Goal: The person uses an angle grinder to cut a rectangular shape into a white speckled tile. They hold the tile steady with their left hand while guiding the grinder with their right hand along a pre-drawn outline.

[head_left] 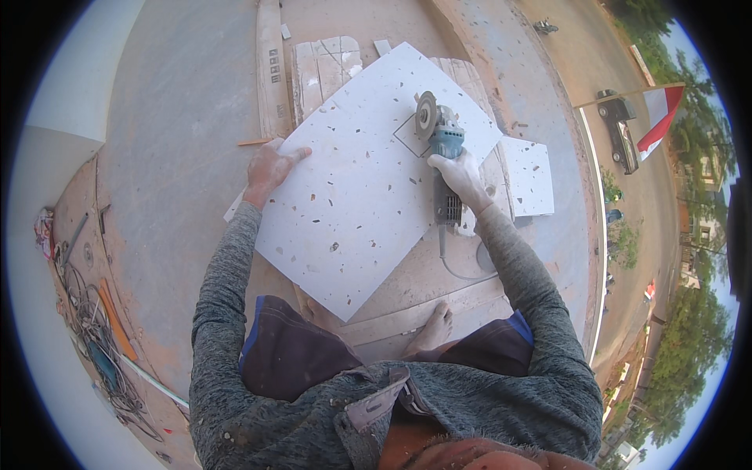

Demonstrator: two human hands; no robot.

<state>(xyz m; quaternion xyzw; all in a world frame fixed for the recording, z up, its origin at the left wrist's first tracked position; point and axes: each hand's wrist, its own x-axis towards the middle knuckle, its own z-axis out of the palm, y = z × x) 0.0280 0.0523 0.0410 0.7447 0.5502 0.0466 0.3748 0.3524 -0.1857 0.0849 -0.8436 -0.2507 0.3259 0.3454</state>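
A large white tile [345, 188] speckled with dark and brown chips lies turned cornerwise in front of me. My left hand [269, 168] grips its left edge, thumb on the top face and the other fingers partly hidden. In my right hand [464, 178] is an angle grinder [448, 141] with a blue-green head and a dark body. Its round disc [425, 115] stands on edge over the tile's upper right part, beside a dark square outline [409, 136] on the surface. Whether the disc touches the tile or spins, I cannot tell.
Under the tile are worn, pale boards [325, 66]. A smaller speckled tile piece [531, 176] lies to the right. The grinder's cord [462, 276] curves near my bare foot [432, 329]. Tangled cables [110, 368] lie at left. Beyond the right-hand ledge are a road and a parked vehicle [619, 129].
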